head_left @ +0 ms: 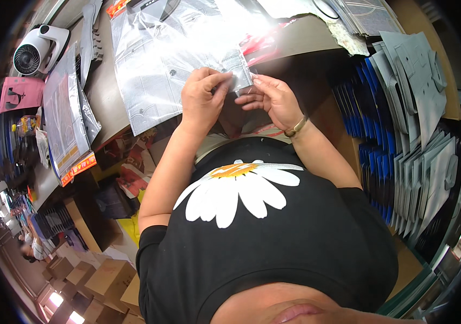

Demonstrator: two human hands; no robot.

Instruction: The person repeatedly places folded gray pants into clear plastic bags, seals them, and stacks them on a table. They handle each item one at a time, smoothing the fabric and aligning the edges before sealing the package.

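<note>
A large clear plastic bag (146,70) with a flat grey article inside lies on the work table, glossy under strong light. My left hand (204,100) is closed in a pinch at the bag's near edge, thumb against forefinger. Close beside it, my right hand (274,102) pinches the near right corner of the same bag between thumb and forefinger, its other fingers loosely curled beneath. A bracelet circles my right wrist. Whether anything small sits between the fingertips is too fine to make out.
On the left are a white fan (27,58), a pink packet (21,94) and another bagged flat article (60,119). Stacked grey and blue folder-like pieces (403,119) stand at right. Cardboard boxes (106,279) fill the lower left, where another person (37,247) appears far off.
</note>
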